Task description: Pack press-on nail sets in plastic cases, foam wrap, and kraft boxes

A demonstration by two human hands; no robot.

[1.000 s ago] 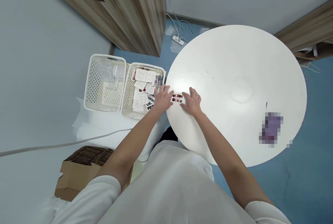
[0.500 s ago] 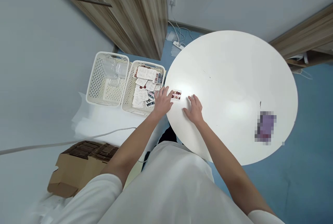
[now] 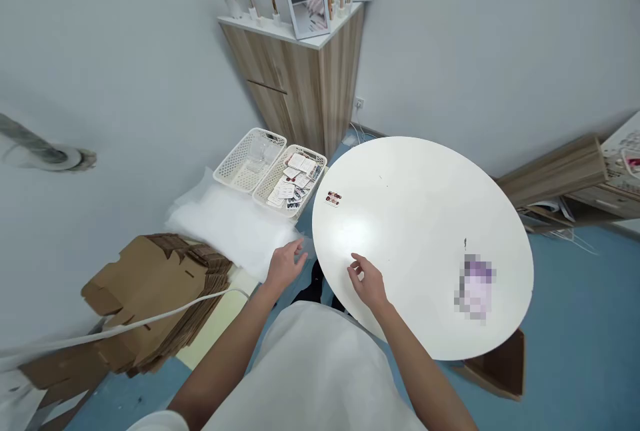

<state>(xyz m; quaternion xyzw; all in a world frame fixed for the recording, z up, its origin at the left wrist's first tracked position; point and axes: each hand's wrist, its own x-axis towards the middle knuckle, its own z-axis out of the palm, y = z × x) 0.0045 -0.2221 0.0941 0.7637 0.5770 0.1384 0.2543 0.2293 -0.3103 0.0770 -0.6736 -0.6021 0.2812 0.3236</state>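
I see soft, bright light, a shiny glare on the table (image 3: 423,237) near the middle, and chunky squares hiding a purple thing (image 3: 476,287) at lower right.

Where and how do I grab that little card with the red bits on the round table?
Probably pinch the card by two opposite edges, thumb and finger coming down from above, on the person's side. It lies flat on the round table, with no overhang to grab beneath, and red bits cover much of its top.
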